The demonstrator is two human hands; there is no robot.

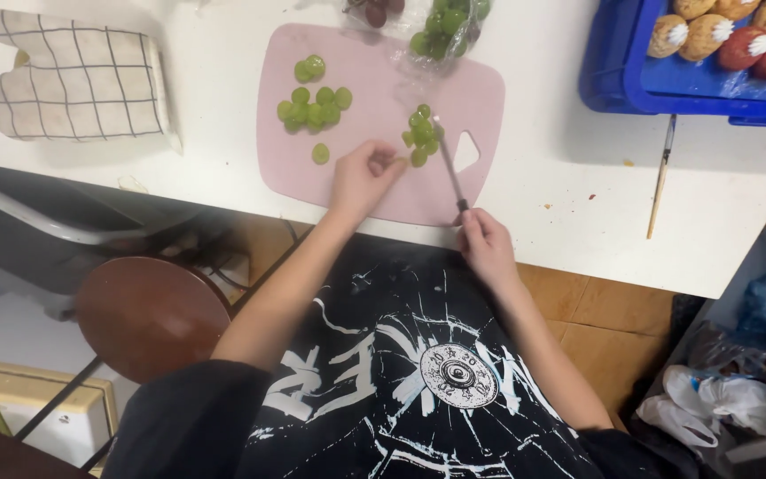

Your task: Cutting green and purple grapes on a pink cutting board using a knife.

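Head view: pink cutting board sits centre-top on the white table. Left hand has fingertips pinched on a green grape at the near edge of the small grape cluster, pinning it so it doesn't roll. Right hand is closed around the handle of a thin knife, blade angled up-left into that cluster. Cut halves are piled upper left of the board, clear of the blade. Bagged grapes at top edge, within reach. Both forearms come up from the bottom, elbows bent, wrists low. Oven mitt upper left, blue tray upper right.
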